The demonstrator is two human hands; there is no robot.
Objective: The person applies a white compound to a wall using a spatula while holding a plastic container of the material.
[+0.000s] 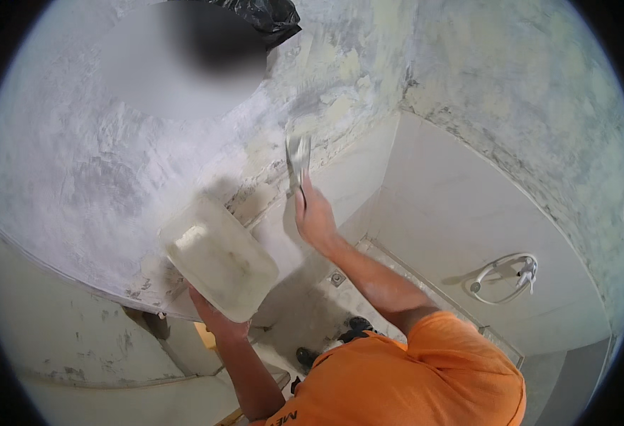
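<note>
My left hand grips a whitish rectangular plastic tub from its lower side. Its inside faces up, smeared with pale residue, and a small light lump of filler sits near its upper left wall. In my right hand, fingers closed around the handle, is a putty knife. Its blade meets or nearly meets the patchy plastered wall, just above the upper edge of the pale tiles; I cannot tell whether it touches.
A white hand shower with a looped hose hangs at the tiled wall on the right. Below lie a floor drain and dark shoes. At the upper left is a smooth, blurred grey oval beside black plastic sheeting.
</note>
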